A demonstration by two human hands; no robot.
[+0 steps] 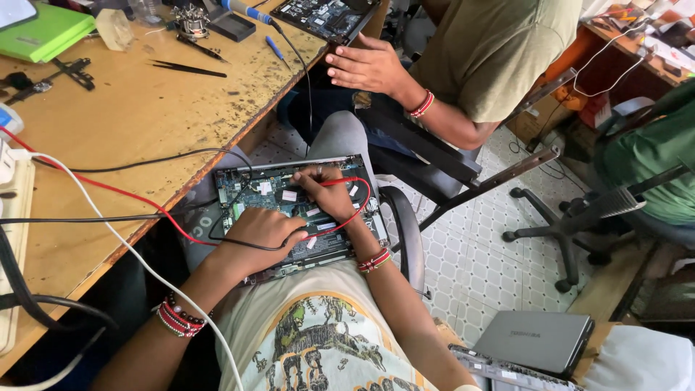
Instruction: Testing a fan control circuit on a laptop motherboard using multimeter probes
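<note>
**Opened laptop on the lap, both hands on the board**

We see an opened laptop (297, 213) lying across the person's lap, just off the front edge of the wooden worktop (130, 123), its circuit board facing up.

Left hand (257, 235): resting on the near left part of the board, fingers curled down. A black lead (239, 242) passes under it; we cannot tell whether the fingers actually pinch it.

Right hand (327, 194): at the middle of the board, fingers pinched shut around a red probe lead (358, 203), which loops round the wrist side and runs left across the worktop.

On the worktop: black tweezers (190, 69) near the far edge, a green case (43, 32) at the far left corner.

A co-worker's hand (365, 66) lies flat, fingers spread, by another open laptop (322, 16) at the worktop's far right corner.
</note>
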